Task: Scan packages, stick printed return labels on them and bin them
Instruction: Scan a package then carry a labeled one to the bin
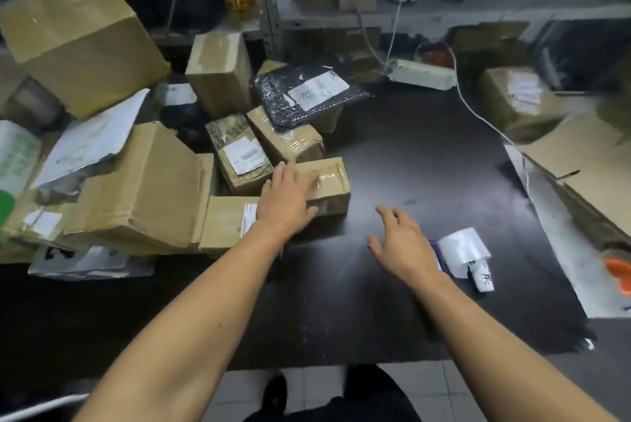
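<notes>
— Dark surface (409, 162), with shelving behind and cardboard heaped on its left side. Where do the packages sit?

— Boxes pile up at left: a big box (78, 42) tilted at the back, a black mailer (307, 94) lying across two cartons, a labelled box (239, 152) just beside the hand.

— And the left hand (285, 198)?

— It rests flat on a taped box (324, 182) at the pile's near edge, fingers straight, grip not closed round it.

— The right hand (401, 240)?

— It hovers over bare surface, fingers spread and relaxed, holding nothing. A curled label (464, 247) lies just beside its wrist, partly over a small white item.

— Anything else?

— A white cable (478, 114) trails toward another box (519, 101) at far right.
</notes>
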